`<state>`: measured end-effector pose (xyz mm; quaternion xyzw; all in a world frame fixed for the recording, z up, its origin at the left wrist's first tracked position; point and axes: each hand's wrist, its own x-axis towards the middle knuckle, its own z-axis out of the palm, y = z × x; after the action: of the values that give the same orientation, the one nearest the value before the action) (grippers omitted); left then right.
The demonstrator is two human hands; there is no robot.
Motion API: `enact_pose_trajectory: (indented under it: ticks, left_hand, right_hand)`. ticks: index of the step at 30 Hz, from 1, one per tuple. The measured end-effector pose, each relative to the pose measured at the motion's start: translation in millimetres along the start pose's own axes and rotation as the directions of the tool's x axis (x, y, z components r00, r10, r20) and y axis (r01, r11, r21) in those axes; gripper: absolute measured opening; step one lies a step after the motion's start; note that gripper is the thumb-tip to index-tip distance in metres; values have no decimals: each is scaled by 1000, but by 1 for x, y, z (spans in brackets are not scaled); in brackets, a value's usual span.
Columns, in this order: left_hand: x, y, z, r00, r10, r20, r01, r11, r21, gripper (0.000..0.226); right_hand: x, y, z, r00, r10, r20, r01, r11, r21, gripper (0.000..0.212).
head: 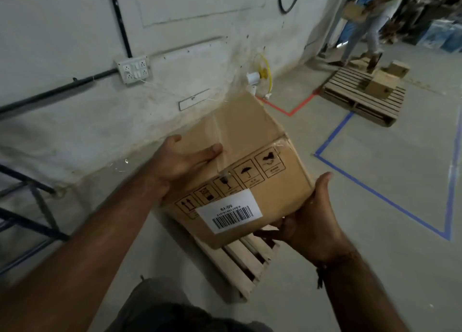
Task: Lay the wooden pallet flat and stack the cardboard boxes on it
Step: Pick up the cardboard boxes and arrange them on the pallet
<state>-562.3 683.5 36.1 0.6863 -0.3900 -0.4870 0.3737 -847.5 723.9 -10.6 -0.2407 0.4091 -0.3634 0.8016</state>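
Observation:
I hold a brown cardboard box [240, 164] in both hands, tilted, with handling symbols and a white barcode label on its near side. My left hand [180, 164] grips its left top edge, fingers spread over the taped top. My right hand [310, 219] supports the lower right corner from beneath. Below the box a light wooden pallet [240, 264] lies flat on the floor beside the wall; the box hides most of it.
A white wall with a socket panel [133, 69] and black conduit runs on the left. Blue tape [375, 189] and red tape [290, 111] mark the floor. At the far right a person [365, 24] stands by another pallet [362, 94] with boxes. A dark metal frame [30, 211] stands left.

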Motion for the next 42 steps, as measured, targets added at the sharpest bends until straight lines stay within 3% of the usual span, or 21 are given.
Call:
enact_pose_trajectory:
  ticks: [2, 6, 10, 14, 19, 22, 24, 26, 29, 34, 36, 37, 39, 42]
  left_hand:
    - [19, 7, -16, 998, 58, 3, -58, 998, 19, 164]
    - [71, 22, -67, 983, 175, 52, -175, 985, -6, 164]
    - [133, 25, -127, 974, 195, 112, -189, 980, -61, 135]
    - [178, 9, -167, 964, 141, 225, -90, 971, -223, 78]
    - [206, -19, -168, 972, 41, 230, 32, 952, -304, 31]
    - [222, -30, -155, 957, 31, 290, 65, 946, -317, 22]
    - [228, -36, -144, 927, 50, 371, 71, 949, -306, 27]
    - [231, -45, -136, 896, 59, 441, 52, 971, -234, 42]
    - [237, -62, -132, 860, 113, 497, -115, 993, -28, 62]
    - [277, -114, -131, 762, 130, 635, -289, 945, 152, 87]
    - [302, -145, -130, 661, 113, 742, -474, 830, 295, 88]
    - [318, -166, -127, 637, 100, 764, -565, 736, 374, 102]
    - [363, -216, -116, 660, 123, 742, -663, 560, 497, 132]
    - [449, -294, -88, 705, 181, 686, -680, 447, 581, 133]
  right_hand:
    - [16, 0, 17, 1000, -5, 7, 4, 998, 61, 79]
    - [53, 8, 53, 967, -222, -124, 225, 974, 9, 49]
    - [92, 26, 107, 893, -416, -169, 362, 889, -280, 48]
    - [129, 49, 150, 801, -492, -340, 375, 856, -357, 48]
    - [151, 74, 177, 685, -423, -593, 248, 901, -356, 38]
    - [153, 80, 180, 742, -345, -574, 258, 938, -230, 54]
    - [152, 83, 180, 825, -255, -504, 259, 964, -64, 69]
    - [154, 95, 171, 882, -201, -426, 245, 968, 50, 72]
    - [164, 126, 144, 883, -90, -460, 197, 962, 190, 58]
    - [213, 165, 103, 831, -4, -557, 178, 949, 259, 64]
    - [248, 182, 81, 797, 11, -604, 174, 953, 247, 69]
    - [268, 192, 68, 777, 10, -629, 165, 962, 219, 74]
    - [315, 218, 36, 729, -25, -684, 151, 980, 125, 83]
    - [397, 266, -14, 704, -94, -704, 157, 987, 24, 90]
